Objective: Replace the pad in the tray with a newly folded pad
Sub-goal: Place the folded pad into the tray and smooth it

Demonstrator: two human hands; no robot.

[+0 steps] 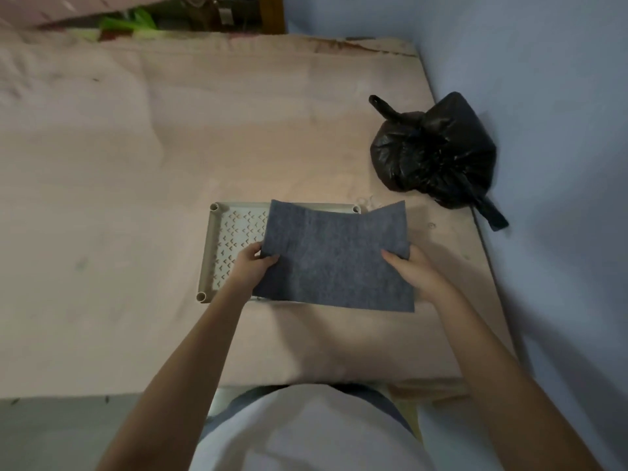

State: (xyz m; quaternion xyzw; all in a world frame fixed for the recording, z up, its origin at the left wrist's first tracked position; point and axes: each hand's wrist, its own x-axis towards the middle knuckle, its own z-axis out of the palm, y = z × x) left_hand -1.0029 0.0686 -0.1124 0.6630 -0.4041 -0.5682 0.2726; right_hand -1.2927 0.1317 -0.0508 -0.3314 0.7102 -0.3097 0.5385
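Observation:
A grey felt pad [334,258] is held flat above a pale tray [208,253] that sits on the pink bed. My left hand [251,263] pinches the pad's left edge, thumb on top. My right hand [413,271] grips its right edge, fingers under the cloth. The pad covers most of the tray and overhangs it to the right. Only the tray's left part shows, a perforated floor with arrow-shaped slots and round corner posts. Whatever lies under the pad is hidden.
A knotted black plastic bag [435,151] lies on the bed at the right, against the blue wall [543,96]. The pink mattress [119,181] spreads wide to the left. The bed's front edge runs just ahead of my body.

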